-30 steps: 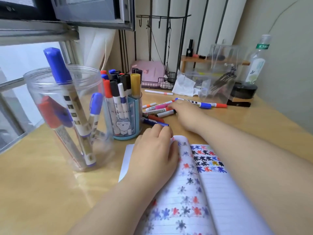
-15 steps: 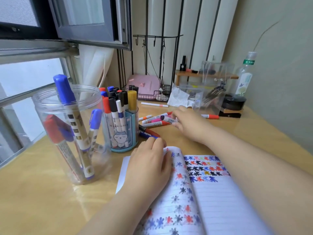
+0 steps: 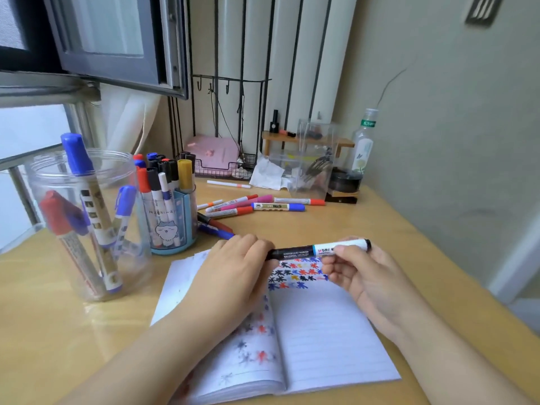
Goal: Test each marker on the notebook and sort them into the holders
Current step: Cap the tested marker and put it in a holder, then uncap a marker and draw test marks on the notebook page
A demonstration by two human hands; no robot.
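Hands (image 3: 233,267) (image 3: 358,273) grip black marker (image 3: 318,249) — cap probably on.

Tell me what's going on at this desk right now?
A person holds a black whiteboard marker level above the open notebook, the left hand on its cap end and the right hand pinching the barrel, apparently about to uncap it. More markers lie loose on the desk behind. Others already stand in the clear jar and the blue holder.
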